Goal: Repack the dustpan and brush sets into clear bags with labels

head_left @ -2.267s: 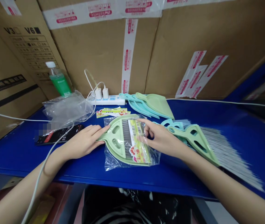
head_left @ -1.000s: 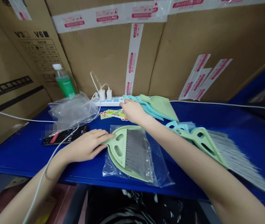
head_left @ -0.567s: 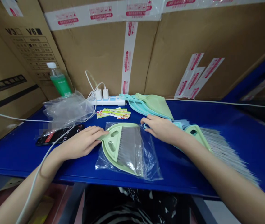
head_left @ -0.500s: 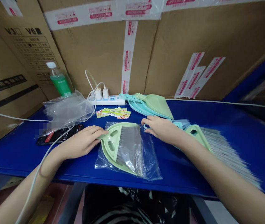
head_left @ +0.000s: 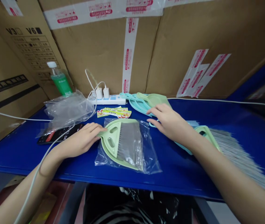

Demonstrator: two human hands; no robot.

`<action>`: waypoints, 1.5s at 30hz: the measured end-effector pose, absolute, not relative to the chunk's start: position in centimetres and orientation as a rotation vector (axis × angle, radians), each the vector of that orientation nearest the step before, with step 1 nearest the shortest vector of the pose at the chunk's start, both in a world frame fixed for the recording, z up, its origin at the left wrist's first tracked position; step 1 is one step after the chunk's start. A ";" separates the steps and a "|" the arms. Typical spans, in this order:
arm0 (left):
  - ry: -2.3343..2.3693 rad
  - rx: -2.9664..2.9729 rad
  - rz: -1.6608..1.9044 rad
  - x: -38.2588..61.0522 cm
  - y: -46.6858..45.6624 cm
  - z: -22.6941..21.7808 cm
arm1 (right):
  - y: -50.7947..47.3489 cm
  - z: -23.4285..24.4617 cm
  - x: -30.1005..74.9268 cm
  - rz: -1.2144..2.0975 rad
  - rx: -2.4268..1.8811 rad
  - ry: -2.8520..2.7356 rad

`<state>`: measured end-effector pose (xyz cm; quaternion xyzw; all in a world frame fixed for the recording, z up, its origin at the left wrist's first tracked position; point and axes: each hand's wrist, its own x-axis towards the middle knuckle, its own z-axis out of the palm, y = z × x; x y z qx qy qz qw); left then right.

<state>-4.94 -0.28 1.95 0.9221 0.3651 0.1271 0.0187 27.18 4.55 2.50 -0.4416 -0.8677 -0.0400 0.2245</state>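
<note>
Near the middle of the table lies a light green dustpan (head_left: 106, 149) with a grey-bristled brush (head_left: 130, 140) on it, inside a clear plastic bag (head_left: 151, 155). My left hand (head_left: 85, 138) is closed around the dustpan's handle at its left end. Over to the right, my right hand (head_left: 167, 123) hovers with thumb and fingers apart, close to the ring end of a blue handle (head_left: 154, 123). Behind it rest stacked blue dustpans (head_left: 138, 105) and a green dustpan (head_left: 157, 99). My right forearm partly hides a green brush (head_left: 208, 135) with pale bristles (head_left: 237, 158).
Back left are a green-liquid bottle (head_left: 61, 82), clear bags (head_left: 69, 107) and a phone (head_left: 60, 135). A power strip (head_left: 115, 100) and colourful labels (head_left: 113, 112) sit further in. A white cable (head_left: 38, 171) crosses my left arm. Cardboard boxes (head_left: 95, 53) wall the back.
My right hand has lifted away from the blue handle and moved slightly back and right, its fingers spreading. My left hand stays on the green dustpan's handle.
</note>
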 end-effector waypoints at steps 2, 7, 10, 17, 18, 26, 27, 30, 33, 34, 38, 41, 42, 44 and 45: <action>1.202 2.872 0.449 -5.1 -0.2 2.0 | 3.6 3.0 26.5 0.174 -1.148 -2.285; 1.292 2.882 0.581 -5.3 0.0 2.1 | 2.4 2.9 24.9 1.074 -1.134 -2.100; 1.271 2.914 0.624 -5.2 0.0 2.1 | 2.7 2.4 24.1 1.397 -1.142 -1.858; 1.188 2.994 0.686 -4.8 -0.1 2.0 | 3.3 1.8 23.4 1.653 -1.122 -1.568; 1.190 3.018 0.700 -4.7 -0.1 2.0 | 3.3 1.7 23.5 1.683 -1.086 -1.571; 1.161 3.270 1.036 -4.3 -0.6 2.0 | 3.7 0.9 24.2 1.752 -0.930 -1.402; 1.077 3.281 1.033 -4.3 -0.7 1.9 | 3.8 0.9 24.2 1.760 -0.916 -1.407; 0.976 3.247 1.056 -4.5 -1.0 1.8 | 3.9 0.9 24.2 1.755 -0.887 -1.437; 1.174 3.185 1.207 -4.8 -1.4 1.8 | 4.0 1.3 24.4 1.695 -0.890 -1.449; 1.303 3.153 1.291 -4.9 -1.5 1.9 | 4.0 1.5 24.6 1.666 -0.896 -1.444; 1.964 2.878 1.607 -5.7 -1.5 2.9 | 4.3 2.2 25.5 1.519 -0.923 -1.404; 2.392 2.609 1.521 -6.3 -1.4 3.9 | 4.5 2.4 25.8 1.458 -0.940 -1.383; 2.496 2.518 1.451 -6.6 -1.3 4.2 | 4.5 2.4 25.8 1.456 -0.945 -1.377; 2.641 2.359 1.269 -7.0 -1.1 4.4 | 4.5 2.1 25.7 1.465 -0.948 -1.372; 2.677 2.303 1.160 -7.3 -1.0 4.3 | 4.5 2.0 25.5 1.473 -0.951 -1.377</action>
